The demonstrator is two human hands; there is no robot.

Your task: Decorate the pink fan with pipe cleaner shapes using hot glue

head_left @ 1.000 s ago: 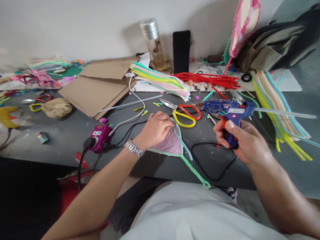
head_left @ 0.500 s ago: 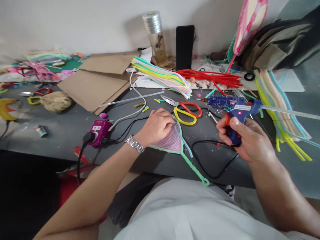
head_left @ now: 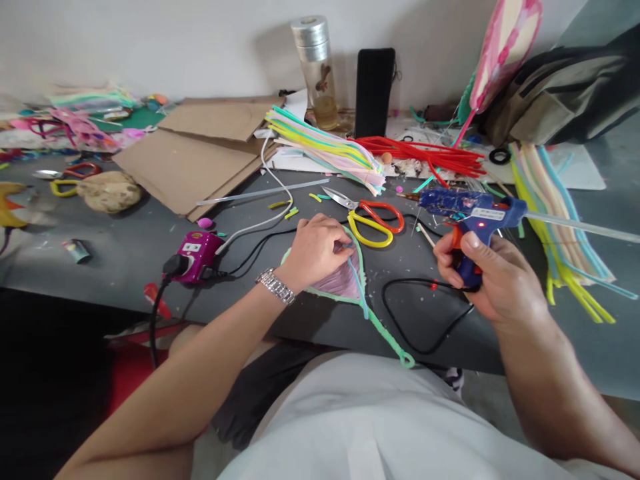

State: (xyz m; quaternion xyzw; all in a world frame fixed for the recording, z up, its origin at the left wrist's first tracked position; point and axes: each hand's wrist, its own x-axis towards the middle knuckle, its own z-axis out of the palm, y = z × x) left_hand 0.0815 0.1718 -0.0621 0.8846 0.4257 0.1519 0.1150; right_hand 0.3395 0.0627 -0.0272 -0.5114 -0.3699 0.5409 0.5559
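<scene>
My right hand [head_left: 495,277] is wrapped round a blue glue gun [head_left: 475,212], whose red light glows and whose nozzle points left. A clear glue stick [head_left: 575,223] sticks out of its back end. My left hand [head_left: 320,250] pinches a light-blue pipe cleaner [head_left: 358,283] over a fan-shaped piece [head_left: 336,283] of lilac pipe cleaners edged in green. From the fan's lower corner a twisted green handle [head_left: 387,335] runs to a small loop. Part of the fan is hidden beneath my left hand. Scissors [head_left: 371,220] with one yellow and one orange handle lie just beyond it.
A purple power adapter [head_left: 193,257] with plugs sits at left, and a black cord [head_left: 425,351] loops across the table. Pipe cleaner bundles [head_left: 325,150] lie behind, near cardboard [head_left: 195,167], a bottle [head_left: 320,80] and a phone [head_left: 375,93]. Another bundle [head_left: 560,213] is at right.
The pipe cleaner in my left hand has swung to the left, its free end now near the fan's lower corner. My left fingers have lifted slightly. The glue gun stays about where it was.
</scene>
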